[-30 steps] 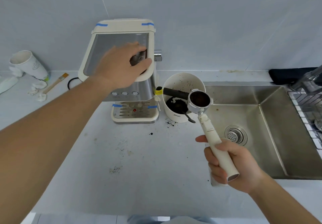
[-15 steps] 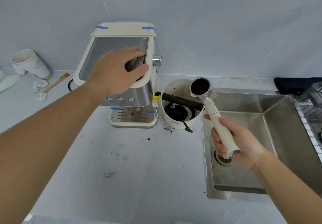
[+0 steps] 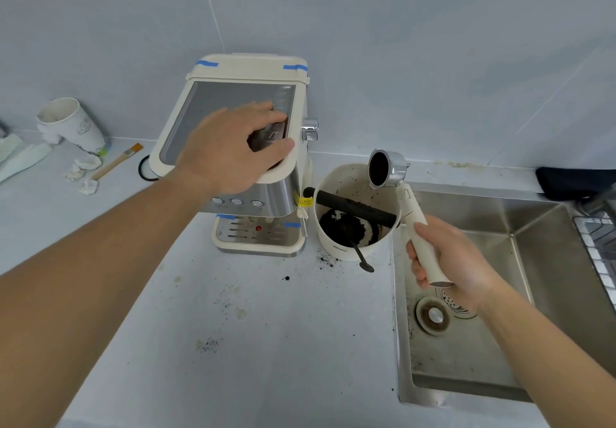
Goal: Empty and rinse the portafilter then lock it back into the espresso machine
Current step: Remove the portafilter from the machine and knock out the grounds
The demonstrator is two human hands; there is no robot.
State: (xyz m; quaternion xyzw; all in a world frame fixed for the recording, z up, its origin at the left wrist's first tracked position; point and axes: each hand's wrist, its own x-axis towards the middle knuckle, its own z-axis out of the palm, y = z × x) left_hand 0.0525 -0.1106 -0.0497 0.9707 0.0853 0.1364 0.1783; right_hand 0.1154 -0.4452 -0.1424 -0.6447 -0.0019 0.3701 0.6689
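My right hand (image 3: 456,261) grips the cream handle of the portafilter (image 3: 388,168). Its metal basket, full of dark coffee grounds, is tipped on its side and faces left over the far rim of the white knock box (image 3: 346,244). A black bar crosses the knock box, with dark grounds and a black spoon inside. My left hand (image 3: 233,147) rests on top of the cream and steel espresso machine (image 3: 233,94), fingers curved over a dark object at the top's front right corner. The steel sink (image 3: 500,327) lies to the right, under my right hand.
Coffee grounds are scattered on the white counter in front of the knock box. A paper cup (image 3: 71,124), crumpled tissues and a small brush (image 3: 116,161) lie at the far left. A dish rack (image 3: 596,254) stands at the sink's right edge, a dark cloth behind it.
My right hand has carried the portafilter up and back from the sink edge to above the knock box and rolled the basket onto its side. My left hand has stayed on the machine.
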